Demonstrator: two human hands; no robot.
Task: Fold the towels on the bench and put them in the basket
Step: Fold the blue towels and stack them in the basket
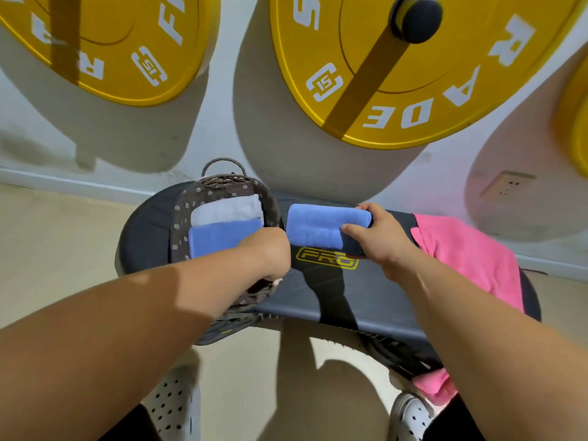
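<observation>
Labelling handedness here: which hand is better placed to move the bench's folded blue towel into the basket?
Right. The right hand grips the folded blue towel; the left hand sits at the rim of the basket, hold unclear.

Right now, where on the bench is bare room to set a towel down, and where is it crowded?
Bare bench lies in front, around the PRO logo, between the basket and the pink towel; a strip shows left of the basket. The back is crowded: the right hand holds the folded blue towel there, and two towels lie in the basket.
</observation>
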